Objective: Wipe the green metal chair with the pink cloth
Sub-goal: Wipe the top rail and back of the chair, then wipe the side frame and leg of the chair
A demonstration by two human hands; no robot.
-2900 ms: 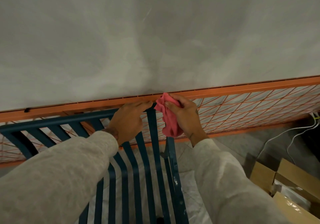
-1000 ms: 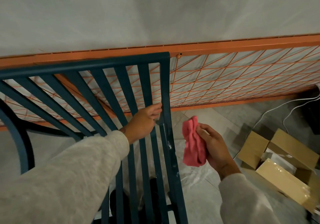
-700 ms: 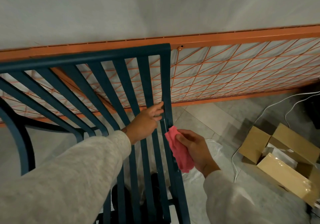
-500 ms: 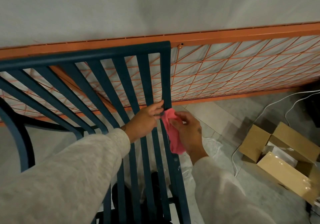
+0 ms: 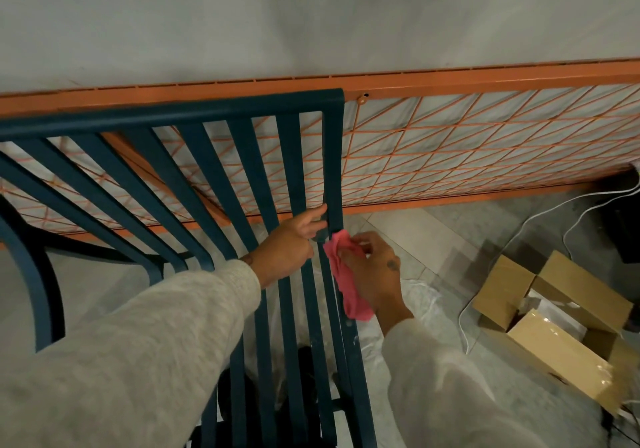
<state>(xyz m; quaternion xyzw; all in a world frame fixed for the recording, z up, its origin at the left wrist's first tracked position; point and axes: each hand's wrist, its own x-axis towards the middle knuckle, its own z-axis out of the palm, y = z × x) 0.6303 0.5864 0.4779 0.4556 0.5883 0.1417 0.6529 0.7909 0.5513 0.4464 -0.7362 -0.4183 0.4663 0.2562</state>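
Observation:
The dark green metal chair (image 5: 214, 111) fills the left and middle, its slatted back running from a top rail down toward me. My left hand (image 5: 291, 243) holds a slat near the right side rail, fingers reaching to the rail. My right hand (image 5: 374, 274) grips the pink cloth (image 5: 346, 281) and presses it against the outer face of the right side rail, just below my left fingertips. The cloth hangs down along the rail.
An orange wire-mesh frame (image 5: 485, 80) leans on the grey wall behind the chair. Open cardboard boxes (image 5: 554, 312) sit on the tiled floor at the right, with white cables (image 5: 540, 212) trailing beside them. Crumpled clear plastic (image 5: 419, 302) lies under the chair.
My right hand brought the pink cloth from free air at the right onto the chair's right side rail and slid it up toward my left hand. The left hand stayed on the slat.

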